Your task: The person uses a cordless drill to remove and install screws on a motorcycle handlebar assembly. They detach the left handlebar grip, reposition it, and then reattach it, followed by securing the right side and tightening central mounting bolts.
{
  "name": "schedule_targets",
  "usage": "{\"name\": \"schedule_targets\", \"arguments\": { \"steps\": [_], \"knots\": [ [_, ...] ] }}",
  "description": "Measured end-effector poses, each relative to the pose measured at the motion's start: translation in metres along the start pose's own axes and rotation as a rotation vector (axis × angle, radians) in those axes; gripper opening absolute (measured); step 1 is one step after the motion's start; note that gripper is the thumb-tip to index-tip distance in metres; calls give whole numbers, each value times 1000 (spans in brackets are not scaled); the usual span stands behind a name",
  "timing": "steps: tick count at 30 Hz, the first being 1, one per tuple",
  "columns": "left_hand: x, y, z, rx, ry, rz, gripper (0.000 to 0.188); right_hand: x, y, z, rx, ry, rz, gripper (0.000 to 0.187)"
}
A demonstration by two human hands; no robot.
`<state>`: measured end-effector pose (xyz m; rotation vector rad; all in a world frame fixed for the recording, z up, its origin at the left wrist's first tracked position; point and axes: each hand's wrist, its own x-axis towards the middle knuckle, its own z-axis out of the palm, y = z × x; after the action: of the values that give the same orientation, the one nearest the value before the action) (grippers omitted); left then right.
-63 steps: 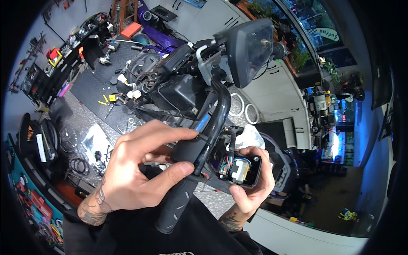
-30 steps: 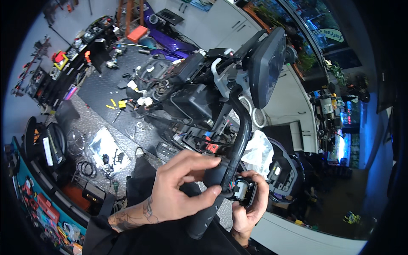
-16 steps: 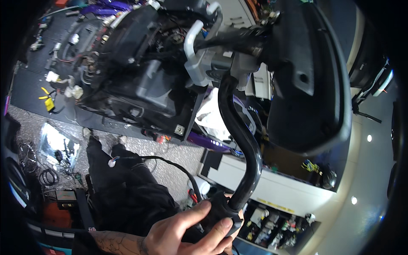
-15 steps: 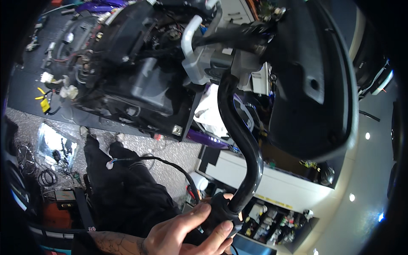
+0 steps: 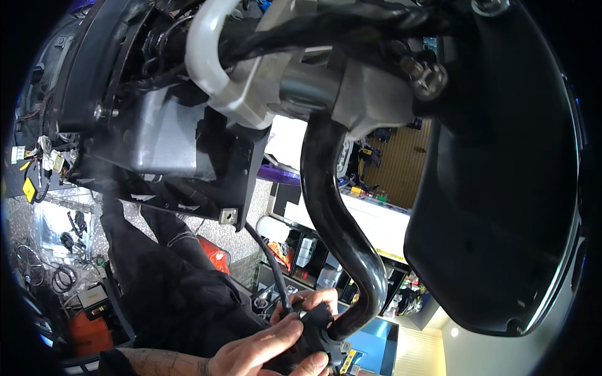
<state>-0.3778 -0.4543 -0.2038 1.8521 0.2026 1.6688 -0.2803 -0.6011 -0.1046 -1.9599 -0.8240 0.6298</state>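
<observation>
A glossy black curved handlebar point(image 5: 338, 219) drops from a grey clamp point(image 5: 313, 88) towards the lower edge of the picture. At its lower end sits a black switch housing point(image 5: 313, 326). My left hand point(image 5: 263, 351) wraps over the housing from the left, fingers closed on it. My right hand point(image 5: 312, 299) shows only its fingers, pressed on the housing's far side. A thin black cable point(image 5: 271, 263) runs down into the housing between the two hands.
A large black fairing shell point(image 5: 501, 188) fills the right side. Black bodywork and wiring point(image 5: 157, 125) hang at the upper left. My dark trouser legs point(image 5: 163, 276) stand below, on a speckled floor with tools point(image 5: 69, 225). Shelves with small parts point(image 5: 307, 257) lie behind.
The view has dropped lower and closer under the handlebar, so the clamp and fairing loom larger. Both hands have stayed on the housing at the bar's end.
</observation>
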Motion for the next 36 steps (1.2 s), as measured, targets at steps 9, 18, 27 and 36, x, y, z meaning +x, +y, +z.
{"name": "schedule_targets", "arguments": {
  "steps": [9, 18, 27, 36],
  "knots": [
    [15, 29, -20, -105, -107, -354, 43, 9, 0, 11, 45, 15, -70, 67],
    [63, 52, -29, -121, -122, -612, 55, 23, 9, -6, 24, -110, -337, 62],
    [62, 83, -5, -437, 179, -1049, 51, 61, 31, -45, 742, -454, -115, 74],
    [69, 92, 0, -297, 280, -1121, 44, 148, 27, -38, 541, -601, -887, 74]
  ]
}}
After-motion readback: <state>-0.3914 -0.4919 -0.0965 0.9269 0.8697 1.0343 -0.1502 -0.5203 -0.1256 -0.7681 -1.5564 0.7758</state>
